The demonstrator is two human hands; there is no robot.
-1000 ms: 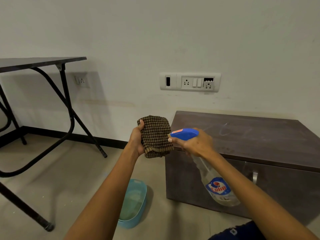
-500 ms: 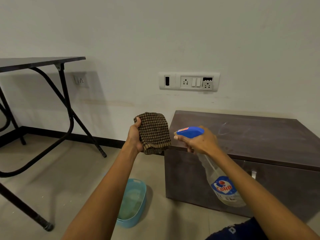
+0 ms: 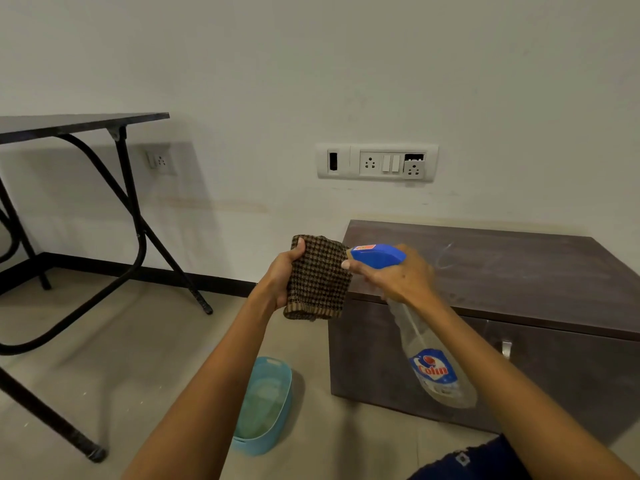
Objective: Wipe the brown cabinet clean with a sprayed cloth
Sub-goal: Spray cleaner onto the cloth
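A low brown cabinet (image 3: 512, 268) stands against the wall at the right, its top dusty and streaked. My left hand (image 3: 280, 275) grips a folded brown checked cloth (image 3: 320, 278), held upright just left of the cabinet's front corner. My right hand (image 3: 394, 275) holds a clear spray bottle (image 3: 436, 365) with a blue trigger head (image 3: 377, 256). The nozzle points at the cloth and almost touches it, and my forefinger lies on the trigger. The bottle's body hangs down in front of the cabinet door.
A light blue plastic tub (image 3: 266, 407) sits on the floor below my left forearm, close to the cabinet's left side. A dark table with black metal legs (image 3: 131, 216) stands at the left. A switch and socket plate (image 3: 377, 162) is on the wall above the cabinet.
Both hands have stayed together in front of the cabinet corner. The spray head drew back slightly to the right, then came close to the cloth again.
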